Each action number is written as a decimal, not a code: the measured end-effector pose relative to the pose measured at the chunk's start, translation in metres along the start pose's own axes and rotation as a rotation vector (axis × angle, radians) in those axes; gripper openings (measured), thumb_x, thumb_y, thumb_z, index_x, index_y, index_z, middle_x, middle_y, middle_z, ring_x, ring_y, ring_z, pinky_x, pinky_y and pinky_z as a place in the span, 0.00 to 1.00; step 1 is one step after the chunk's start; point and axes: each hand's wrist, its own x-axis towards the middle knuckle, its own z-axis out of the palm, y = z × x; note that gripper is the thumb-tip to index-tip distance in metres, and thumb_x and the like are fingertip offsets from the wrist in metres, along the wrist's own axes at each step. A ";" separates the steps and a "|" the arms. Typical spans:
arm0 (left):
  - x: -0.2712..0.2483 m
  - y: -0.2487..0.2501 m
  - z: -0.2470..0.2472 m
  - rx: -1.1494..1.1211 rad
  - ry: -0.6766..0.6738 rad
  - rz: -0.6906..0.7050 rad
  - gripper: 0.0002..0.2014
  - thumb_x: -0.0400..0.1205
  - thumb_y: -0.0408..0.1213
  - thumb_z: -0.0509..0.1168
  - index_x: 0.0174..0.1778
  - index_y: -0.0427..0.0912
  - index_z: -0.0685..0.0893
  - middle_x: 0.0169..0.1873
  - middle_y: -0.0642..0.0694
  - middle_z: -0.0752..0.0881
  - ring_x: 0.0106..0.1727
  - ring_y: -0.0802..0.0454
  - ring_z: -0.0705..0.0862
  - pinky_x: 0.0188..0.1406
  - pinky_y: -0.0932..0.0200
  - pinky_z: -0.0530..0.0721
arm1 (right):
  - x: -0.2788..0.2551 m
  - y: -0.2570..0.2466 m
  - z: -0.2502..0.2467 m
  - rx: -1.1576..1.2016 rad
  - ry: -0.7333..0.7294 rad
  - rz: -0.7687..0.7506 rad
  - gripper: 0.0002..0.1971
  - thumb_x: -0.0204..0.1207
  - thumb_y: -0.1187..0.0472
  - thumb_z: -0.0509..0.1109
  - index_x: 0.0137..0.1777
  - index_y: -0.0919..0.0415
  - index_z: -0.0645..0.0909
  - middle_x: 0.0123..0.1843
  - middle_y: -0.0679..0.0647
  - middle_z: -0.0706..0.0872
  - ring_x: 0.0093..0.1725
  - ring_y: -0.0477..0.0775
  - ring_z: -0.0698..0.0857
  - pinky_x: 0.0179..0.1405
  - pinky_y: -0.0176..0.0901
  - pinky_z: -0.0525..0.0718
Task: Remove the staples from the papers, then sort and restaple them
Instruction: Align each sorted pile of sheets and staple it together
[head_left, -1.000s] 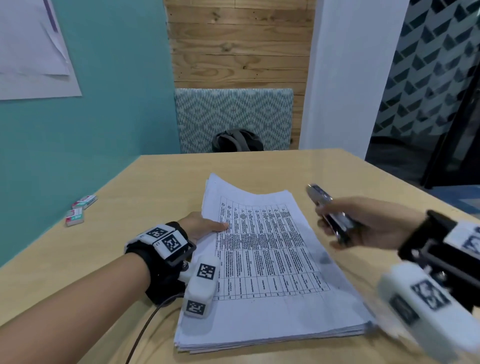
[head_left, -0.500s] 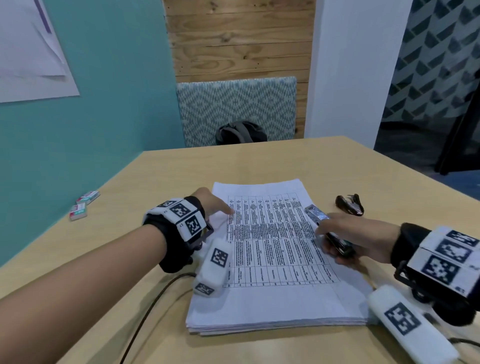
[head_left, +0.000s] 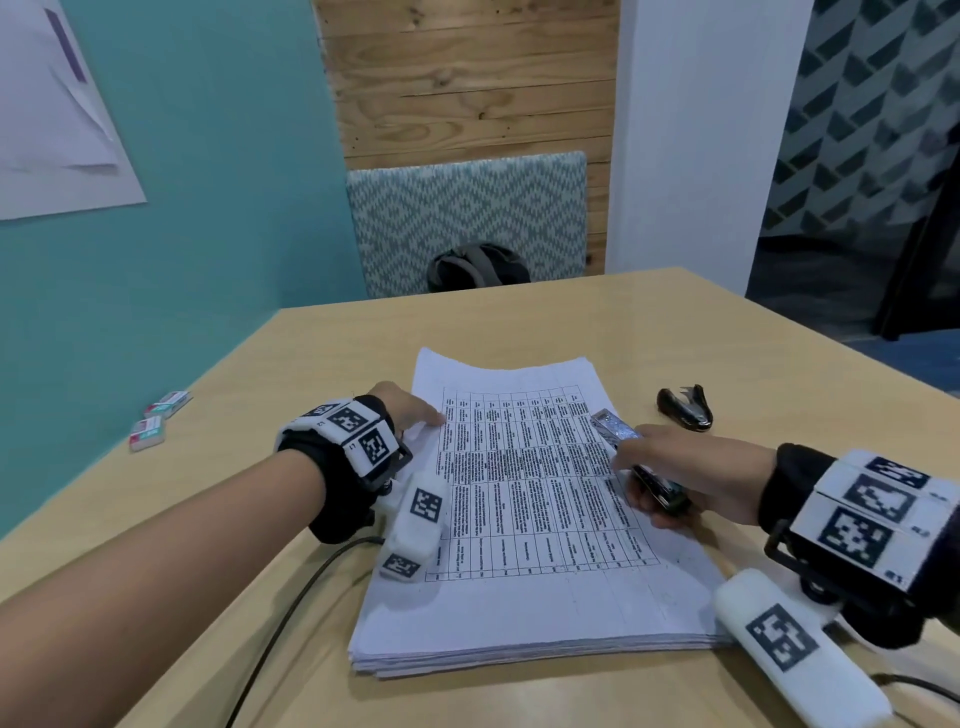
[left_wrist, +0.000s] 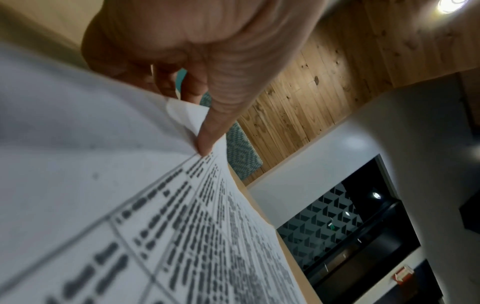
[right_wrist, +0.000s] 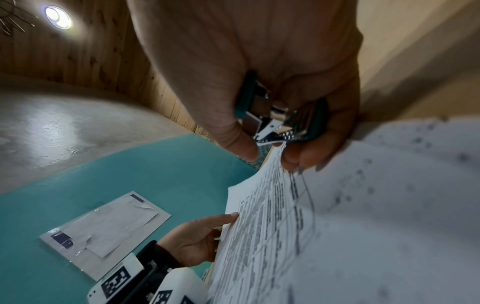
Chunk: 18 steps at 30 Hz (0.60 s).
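A thick stack of printed papers (head_left: 524, 525) lies in the middle of the wooden table (head_left: 675, 327). My left hand (head_left: 428, 415) pinches the stack's left edge, thumb on top and fingers beneath the lifted sheets. The left wrist view shows the thumb (left_wrist: 205, 142) pressing beside a curled paper corner (left_wrist: 188, 115). My right hand (head_left: 641, 470) grips a small stapler (head_left: 613, 431) over the stack's right side, its metal nose pointing away from me. In the right wrist view the stapler (right_wrist: 275, 117) sits between thumb and fingers just above the papers (right_wrist: 337, 226).
A black staple remover (head_left: 684, 408) lies on the table right of the papers. Two small staple boxes (head_left: 156, 421) sit near the teal wall at the left. A patterned chair back (head_left: 467, 218) stands past the table's far edge. A cable (head_left: 291, 608) trails from my left wrist.
My right hand has come down and leftward with the stapler onto the right side of the stack. The raised far end of the papers has settled flat. The staple remover has come into view.
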 end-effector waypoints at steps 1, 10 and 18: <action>-0.001 0.002 0.001 0.029 0.006 0.025 0.20 0.76 0.41 0.72 0.27 0.36 0.70 0.26 0.43 0.73 0.26 0.49 0.71 0.22 0.60 0.65 | 0.000 0.000 0.000 -0.002 -0.004 -0.002 0.07 0.80 0.64 0.57 0.40 0.63 0.65 0.28 0.59 0.73 0.20 0.53 0.68 0.21 0.37 0.64; 0.007 0.007 -0.004 -0.089 0.109 0.130 0.19 0.80 0.44 0.65 0.27 0.38 0.70 0.32 0.42 0.76 0.36 0.44 0.76 0.34 0.58 0.69 | 0.001 0.002 -0.001 0.054 -0.005 0.000 0.05 0.80 0.64 0.59 0.45 0.62 0.65 0.28 0.58 0.74 0.17 0.50 0.69 0.16 0.33 0.68; 0.021 0.004 -0.003 -0.339 -0.042 0.112 0.24 0.84 0.43 0.60 0.67 0.25 0.74 0.63 0.33 0.79 0.64 0.34 0.79 0.58 0.49 0.77 | 0.004 0.004 -0.003 0.050 -0.018 -0.007 0.05 0.80 0.64 0.59 0.46 0.62 0.65 0.28 0.57 0.74 0.15 0.49 0.69 0.15 0.32 0.68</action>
